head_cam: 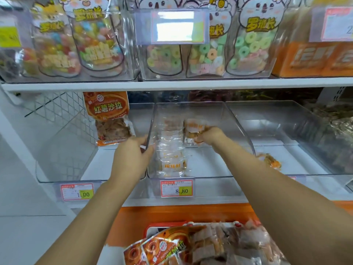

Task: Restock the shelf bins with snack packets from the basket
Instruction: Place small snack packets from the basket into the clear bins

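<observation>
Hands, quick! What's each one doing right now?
Left hand: grips the left wall of the middle bin.
Right hand: holds small snack packets inside that bin.

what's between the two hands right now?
Head view: between left hand and right hand, holding a packet, the middle bin's clear side wall, then a column of small clear packets on its floor.

White shelf (191,203) bearing three clear bins (215,165) side by side, walls touching.

Snack packets (170,152) lie in the middle bin (211,165), between left bin (66,165) and right bin (286,131), above the basket (152,228).
</observation>
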A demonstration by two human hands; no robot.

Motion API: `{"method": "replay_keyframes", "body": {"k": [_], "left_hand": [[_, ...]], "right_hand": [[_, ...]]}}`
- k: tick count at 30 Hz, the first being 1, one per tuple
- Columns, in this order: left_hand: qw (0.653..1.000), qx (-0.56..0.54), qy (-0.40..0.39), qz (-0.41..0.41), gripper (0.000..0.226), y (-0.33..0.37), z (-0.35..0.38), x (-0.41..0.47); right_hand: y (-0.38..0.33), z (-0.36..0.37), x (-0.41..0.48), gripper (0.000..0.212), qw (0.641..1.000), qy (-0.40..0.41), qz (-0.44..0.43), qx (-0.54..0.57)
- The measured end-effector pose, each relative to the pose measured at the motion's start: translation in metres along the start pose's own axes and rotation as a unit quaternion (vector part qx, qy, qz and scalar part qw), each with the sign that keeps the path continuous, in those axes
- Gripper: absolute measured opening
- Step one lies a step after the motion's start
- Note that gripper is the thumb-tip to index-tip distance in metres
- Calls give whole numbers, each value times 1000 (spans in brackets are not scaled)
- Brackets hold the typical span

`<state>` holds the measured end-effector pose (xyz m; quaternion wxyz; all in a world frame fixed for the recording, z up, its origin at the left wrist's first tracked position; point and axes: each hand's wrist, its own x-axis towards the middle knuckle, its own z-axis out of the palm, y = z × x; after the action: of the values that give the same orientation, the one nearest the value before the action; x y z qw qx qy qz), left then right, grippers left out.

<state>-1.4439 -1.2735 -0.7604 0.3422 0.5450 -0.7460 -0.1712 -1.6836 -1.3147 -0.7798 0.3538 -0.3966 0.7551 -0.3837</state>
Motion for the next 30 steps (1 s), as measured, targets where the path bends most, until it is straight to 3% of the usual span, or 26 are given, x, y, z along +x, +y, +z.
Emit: {"method": "replay_keyframes", "body": {"k": [4, 7, 10, 12, 14, 21, 25, 30], "left_hand": [[1000, 15, 0, 8, 26, -5, 5, -1], [999, 27, 7, 18, 30, -7, 5, -1], [999, 23, 10, 20, 32, -7, 4, -2], [1000, 17, 10, 15, 32, -7, 5, -2], [1000, 8, 12, -4, 32, -9, 5, -1], [1000, -2, 11, -21, 31, -10, 8, 0], [1000, 10, 4, -5, 33, -10, 5, 0], [999, 20, -23, 13, 36, -10, 1, 0]], "right_hand": [[7, 8, 32, 39, 1000, -2, 10, -4], [5, 13, 48, 16, 1000, 3, 29, 1], [-2, 19, 60, 24, 997, 40, 51, -48], [-5, 25, 69, 53, 994, 70, 62, -52], [-9, 34, 72, 67, 994, 87, 60, -30], [6, 35, 97, 63, 998, 59, 25, 10], [-11, 21, 59, 42, 996, 38, 36, -66], [-26, 1, 7, 45, 968, 72, -5, -240]]}}
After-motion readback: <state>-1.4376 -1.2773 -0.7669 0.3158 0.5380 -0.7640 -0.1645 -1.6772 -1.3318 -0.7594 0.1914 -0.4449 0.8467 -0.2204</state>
